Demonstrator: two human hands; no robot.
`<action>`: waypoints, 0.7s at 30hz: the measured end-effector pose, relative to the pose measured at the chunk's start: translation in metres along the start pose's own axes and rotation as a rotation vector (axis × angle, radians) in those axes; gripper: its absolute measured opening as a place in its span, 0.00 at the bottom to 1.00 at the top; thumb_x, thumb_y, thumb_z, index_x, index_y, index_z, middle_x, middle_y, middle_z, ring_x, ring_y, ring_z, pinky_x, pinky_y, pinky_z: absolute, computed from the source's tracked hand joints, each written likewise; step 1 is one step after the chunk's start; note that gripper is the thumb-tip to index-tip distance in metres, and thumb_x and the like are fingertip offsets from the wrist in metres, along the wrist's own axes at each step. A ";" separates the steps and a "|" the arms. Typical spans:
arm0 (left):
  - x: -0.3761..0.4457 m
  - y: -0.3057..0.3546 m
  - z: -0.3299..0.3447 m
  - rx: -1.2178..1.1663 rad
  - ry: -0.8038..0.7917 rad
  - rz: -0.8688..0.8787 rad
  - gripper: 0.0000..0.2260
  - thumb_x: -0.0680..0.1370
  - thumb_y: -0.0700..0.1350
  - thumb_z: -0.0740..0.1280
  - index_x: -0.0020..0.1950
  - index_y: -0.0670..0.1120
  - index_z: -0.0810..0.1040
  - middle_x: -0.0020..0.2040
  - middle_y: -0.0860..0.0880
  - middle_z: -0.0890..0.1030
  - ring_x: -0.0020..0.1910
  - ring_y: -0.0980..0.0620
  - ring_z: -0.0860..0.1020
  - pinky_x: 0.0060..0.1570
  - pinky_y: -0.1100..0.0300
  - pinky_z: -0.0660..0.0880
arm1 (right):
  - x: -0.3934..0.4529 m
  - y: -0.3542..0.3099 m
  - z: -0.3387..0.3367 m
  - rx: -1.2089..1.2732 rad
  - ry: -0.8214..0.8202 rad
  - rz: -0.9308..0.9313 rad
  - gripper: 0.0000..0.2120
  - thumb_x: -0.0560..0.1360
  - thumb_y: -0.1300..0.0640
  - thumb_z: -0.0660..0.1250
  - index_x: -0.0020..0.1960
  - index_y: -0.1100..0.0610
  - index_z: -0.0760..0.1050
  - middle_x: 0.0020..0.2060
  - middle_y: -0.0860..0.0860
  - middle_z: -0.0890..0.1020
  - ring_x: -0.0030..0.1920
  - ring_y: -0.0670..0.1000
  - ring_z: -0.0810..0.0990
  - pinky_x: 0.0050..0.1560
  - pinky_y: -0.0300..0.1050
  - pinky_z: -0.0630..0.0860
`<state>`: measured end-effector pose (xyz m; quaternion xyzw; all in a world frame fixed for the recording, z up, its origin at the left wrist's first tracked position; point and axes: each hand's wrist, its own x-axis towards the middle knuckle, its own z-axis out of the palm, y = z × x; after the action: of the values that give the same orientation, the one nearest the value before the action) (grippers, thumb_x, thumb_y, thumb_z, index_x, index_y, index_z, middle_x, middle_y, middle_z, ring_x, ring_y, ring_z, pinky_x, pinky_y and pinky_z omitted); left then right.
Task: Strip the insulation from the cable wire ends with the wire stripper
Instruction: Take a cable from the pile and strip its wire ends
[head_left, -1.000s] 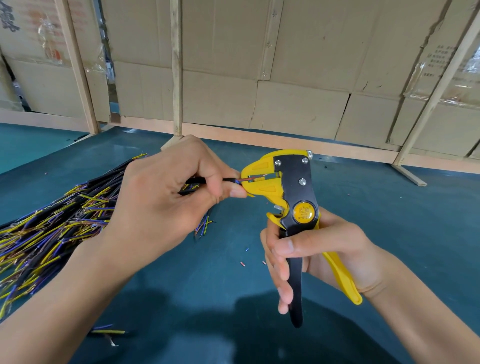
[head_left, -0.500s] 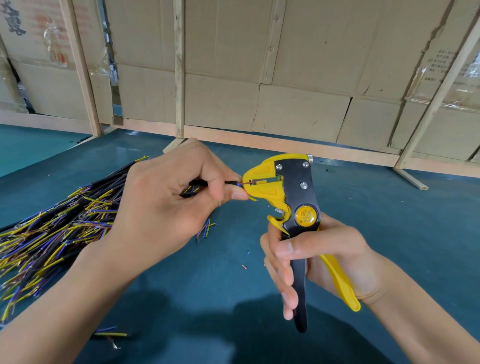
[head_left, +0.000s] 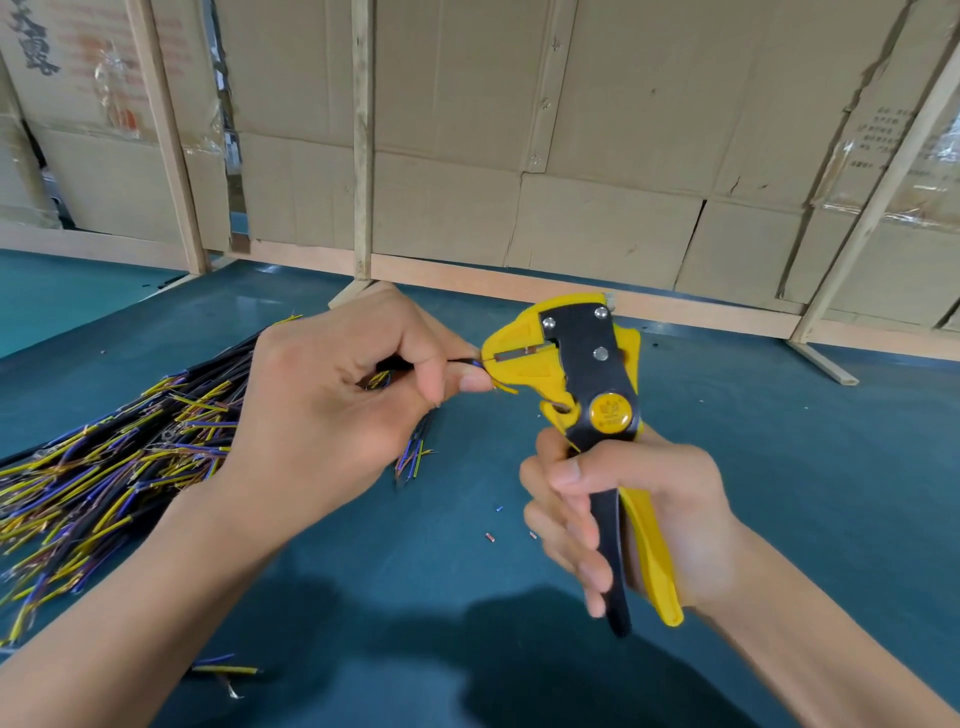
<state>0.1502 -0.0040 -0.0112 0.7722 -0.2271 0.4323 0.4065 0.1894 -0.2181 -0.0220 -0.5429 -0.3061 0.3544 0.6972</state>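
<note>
Hands: our left hand pinches a black cable between thumb and forefinger; our right hand is wrapped round the handles of the yellow-and-black wire stripper, squeezing them close together.
Cable: held above the middle of the tabletop, its coloured wire ends fed into the stripper's mouth.
Progress: we judge one strip is under way; tiny insulation offcuts below the tool suggest some ends are already done.
Left to do: we cannot tell how many in the cable pile by the left edge are bare; a few loose wires lie nearer the middle.
Surface: dark teal covering.
Room: cardboard sheets on wooden battens line the far edge.
</note>
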 end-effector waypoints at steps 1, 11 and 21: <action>-0.001 0.000 0.002 -0.027 0.004 0.003 0.13 0.75 0.40 0.76 0.37 0.54 0.76 0.40 0.53 0.84 0.41 0.54 0.84 0.40 0.62 0.76 | 0.001 0.002 0.000 0.022 -0.011 0.007 0.10 0.68 0.60 0.67 0.30 0.62 0.70 0.25 0.58 0.67 0.21 0.54 0.70 0.22 0.44 0.75; -0.002 0.004 0.006 -0.112 0.022 0.007 0.14 0.73 0.34 0.74 0.36 0.47 0.72 0.43 0.47 0.85 0.44 0.55 0.84 0.45 0.68 0.76 | 0.000 -0.003 -0.004 0.013 -0.074 0.001 0.08 0.70 0.63 0.66 0.32 0.64 0.73 0.26 0.59 0.71 0.24 0.56 0.75 0.27 0.49 0.79; -0.003 0.003 0.004 -0.099 0.017 0.002 0.12 0.74 0.36 0.74 0.36 0.45 0.74 0.44 0.48 0.84 0.47 0.55 0.85 0.48 0.63 0.78 | -0.001 -0.002 -0.004 -0.095 -0.039 -0.023 0.09 0.72 0.66 0.62 0.33 0.63 0.75 0.28 0.57 0.76 0.26 0.57 0.76 0.33 0.55 0.77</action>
<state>0.1483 -0.0091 -0.0138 0.7471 -0.2457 0.4275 0.4458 0.1920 -0.2216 -0.0206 -0.5645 -0.3424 0.3419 0.6687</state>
